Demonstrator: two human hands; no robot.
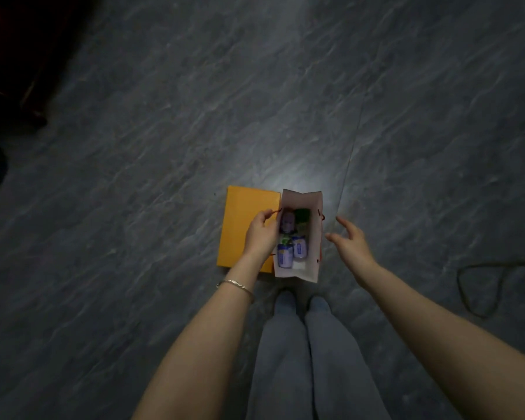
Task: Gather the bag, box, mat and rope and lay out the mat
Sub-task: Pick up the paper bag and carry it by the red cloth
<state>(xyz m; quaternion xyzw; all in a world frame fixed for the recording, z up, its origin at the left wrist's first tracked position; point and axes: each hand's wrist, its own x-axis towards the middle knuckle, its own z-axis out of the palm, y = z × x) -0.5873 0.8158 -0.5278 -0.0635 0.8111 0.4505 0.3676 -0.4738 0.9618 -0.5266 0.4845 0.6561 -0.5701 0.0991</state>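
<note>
A white paper bag (313,237) with thin red cord handles stands open on the floor just ahead of my feet, with several small cans and packets inside. My left hand (259,234) pinches the red handle at the bag's left rim. My right hand (350,241) hovers open just right of the bag, not touching it. An orange flat box (243,219) lies on the floor against the bag's left side, partly under my left hand. A dark rope (479,286) lies in a loose loop on the floor far right. No mat is in view.
The floor (285,101) is dark grey stone-patterned tile with a seam running up from the bag. Dark furniture (15,62) stands at the upper left corner. My legs in grey trousers (303,344) are below the bag.
</note>
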